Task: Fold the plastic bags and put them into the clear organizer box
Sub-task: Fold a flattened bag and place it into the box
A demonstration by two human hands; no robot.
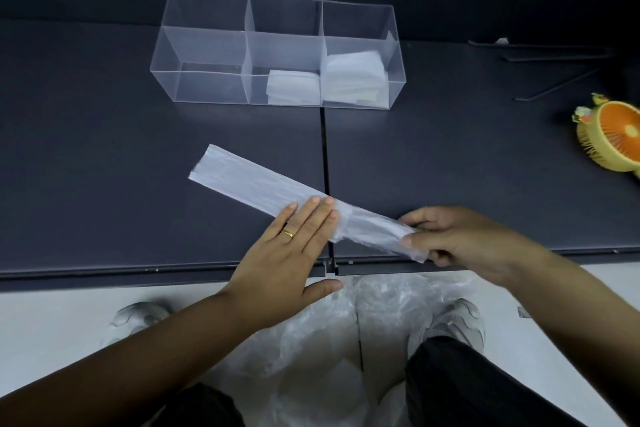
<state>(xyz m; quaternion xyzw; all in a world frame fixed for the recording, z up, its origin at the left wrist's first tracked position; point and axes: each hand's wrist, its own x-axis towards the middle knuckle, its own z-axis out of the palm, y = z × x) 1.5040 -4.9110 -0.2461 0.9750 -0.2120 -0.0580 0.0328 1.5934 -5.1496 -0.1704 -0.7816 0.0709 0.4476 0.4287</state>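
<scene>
A thin white plastic bag (256, 180), folded into a long narrow strip, lies slantwise on the dark shelf (104, 184). My left hand (294, 246) presses flat on the strip near its middle, fingers straight. My right hand (460, 239) pinches the strip's near right end between thumb and fingers, lifting it slightly. Behind stands the clear organizer box (166, 55) with three compartments. Folded bags (294, 85) lie in the middle compartment and a taller stack of folded bags (355, 76) fills the right one. The left compartment holds nothing.
A yellow and orange hand fan (613, 135) lies at the shelf's right edge. Thin dark metal rods (554, 55) rest at the back right. A heap of loose clear plastic bags (346, 340) sits on the floor between my shoes, below the shelf's front edge.
</scene>
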